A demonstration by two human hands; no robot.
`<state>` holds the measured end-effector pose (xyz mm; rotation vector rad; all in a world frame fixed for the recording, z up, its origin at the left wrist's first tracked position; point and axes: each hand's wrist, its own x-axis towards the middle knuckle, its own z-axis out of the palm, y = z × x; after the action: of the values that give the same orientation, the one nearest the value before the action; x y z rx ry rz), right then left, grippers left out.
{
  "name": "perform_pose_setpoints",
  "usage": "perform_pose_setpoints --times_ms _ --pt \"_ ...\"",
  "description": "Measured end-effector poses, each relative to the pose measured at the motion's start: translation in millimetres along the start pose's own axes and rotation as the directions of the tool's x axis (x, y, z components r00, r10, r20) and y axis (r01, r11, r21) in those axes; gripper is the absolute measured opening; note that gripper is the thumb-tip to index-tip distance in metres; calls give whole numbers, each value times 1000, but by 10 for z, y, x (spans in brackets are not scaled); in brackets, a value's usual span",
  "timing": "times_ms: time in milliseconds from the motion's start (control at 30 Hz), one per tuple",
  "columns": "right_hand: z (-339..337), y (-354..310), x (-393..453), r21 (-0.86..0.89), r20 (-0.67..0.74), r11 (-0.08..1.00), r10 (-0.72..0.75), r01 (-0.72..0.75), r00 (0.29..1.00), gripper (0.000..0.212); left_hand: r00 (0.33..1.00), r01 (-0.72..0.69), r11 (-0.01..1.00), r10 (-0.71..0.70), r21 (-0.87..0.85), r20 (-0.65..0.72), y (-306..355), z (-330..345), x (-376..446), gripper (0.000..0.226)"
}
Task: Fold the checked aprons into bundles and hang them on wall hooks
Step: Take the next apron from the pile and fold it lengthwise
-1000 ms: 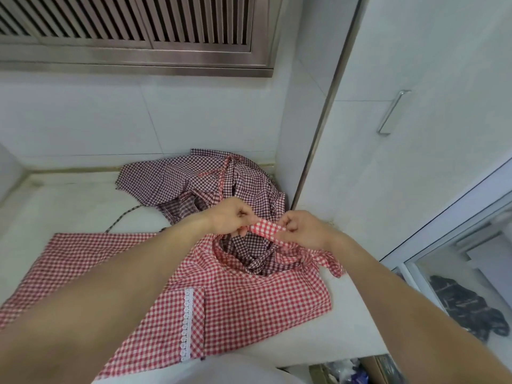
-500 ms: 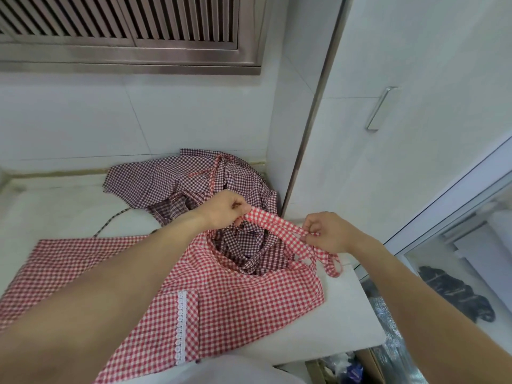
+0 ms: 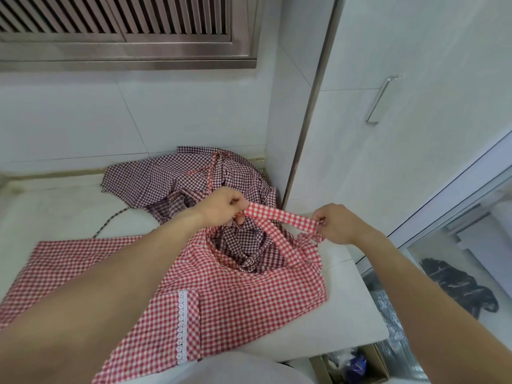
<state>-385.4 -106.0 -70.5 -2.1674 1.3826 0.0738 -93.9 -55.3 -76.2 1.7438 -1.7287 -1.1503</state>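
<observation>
A red-and-white checked apron [image 3: 243,295] lies spread on the white counter [image 3: 346,314], with a white lace strip on its pocket. Its red checked neck strap [image 3: 279,216] is stretched taut above the cloth. My left hand [image 3: 224,206] pinches one end of the strap and my right hand [image 3: 336,224] pinches the other end. A dark maroon checked apron [image 3: 171,178] lies crumpled behind, against the back wall, partly under the red one.
A tall white cabinet with a metal handle [image 3: 381,99] stands to the right of the counter. A steel vent grille [image 3: 124,26] hangs above. A cardboard box [image 3: 357,364] with bags sits on the floor, beside a dark cloth [image 3: 457,286] at lower right.
My hands have drawn apart along the red strap, the right hand sliding right, so the strap is now pulled out longer and taut between them.
</observation>
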Motion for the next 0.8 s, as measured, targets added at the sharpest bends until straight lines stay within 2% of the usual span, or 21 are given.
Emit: perform_pose_setpoints --times_ms 67,167,267,333,400,433,467,500,567,633,700,767,800 --pt "43 56 39 -5 -61 999 38 -38 997 11 1000 -28 999 28 -42 7 -1 2 -1 26" --pt "56 56 34 41 -57 992 118 -116 991 10 1000 -17 992 18 -123 8 -11 -6 -8 27" --pt "22 107 45 90 -152 965 257 -245 954 25 998 28 963 -13 -267 59 -33 -69 -12 29" --pt "-46 179 52 120 -164 937 344 -328 924 27 995 57 934 -23 -354 101 -31 -114 -24 30" --pt "-97 255 69 327 -192 869 446 -372 874 22 992 72 940 -34 -333 118 3 -136 -38 29" --pt "-113 292 84 465 -208 814 482 -348 851 19 993 73 955 -43 -287 109 17 -135 -35 30" --pt "-122 317 101 615 -212 737 498 -281 841 17 994 74 966 -52 -246 92 30 -130 -31 30" --pt "-125 316 94 763 -184 616 498 -196 847 18 995 80 971 -67 -224 68 28 -118 -18 31" --pt "-155 315 51 925 -114 377 399 -49 910 16 995 96 971 -101 -218 -13 1 -101 15 36" --pt "-192 379 0 962 -81 273 197 25 977 24 986 103 976 -126 -193 -109 -41 -100 38 39" --pt "-225 478 -63 963 -2 270 8 0 1000 46 979 104 981 -130 -164 -159 -70 -107 44 38" --pt "-252 527 -105 940 60 341 -102 -22 993 48 979 88 987 -110 -134 -171 -68 -104 47 38" --pt "-261 531 -112 922 73 387 -103 -27 992 49 980 79 990 -99 -118 -171 -53 -95 56 37"
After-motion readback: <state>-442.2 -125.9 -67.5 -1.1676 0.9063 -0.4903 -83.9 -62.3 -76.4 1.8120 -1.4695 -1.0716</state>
